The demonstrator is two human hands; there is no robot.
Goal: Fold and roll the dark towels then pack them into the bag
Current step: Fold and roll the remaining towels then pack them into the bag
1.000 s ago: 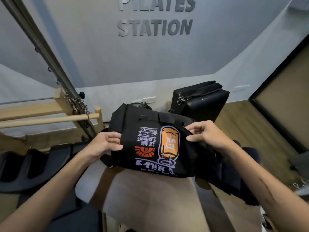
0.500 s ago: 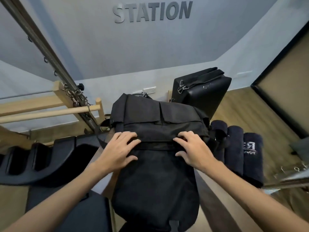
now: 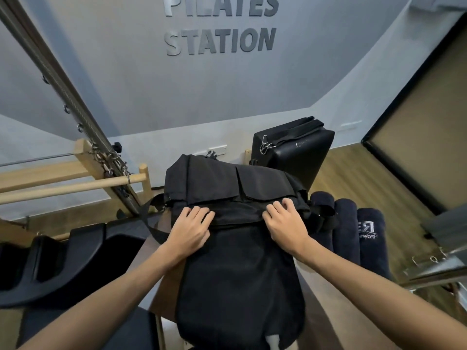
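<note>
Left hand (image 3: 190, 229) lies palm-down on the black fabric bag (image 3: 237, 261), fingers fairly straight, tips at the edge of its folded-over top flap. Right hand (image 3: 285, 223) rests on the same seam, fingers bent at the flap edge; whether they pinch fabric cannot be told. The hands are apart, one at each side of the flap. The bag lies flat on a brown-topped table (image 3: 326, 317), directly under both hands. Three rolled dark navy towels (image 3: 347, 231) lie side by side just beside the bag, right of the right hand. A black padded box (image 3: 295, 152) stands beyond.
</note>
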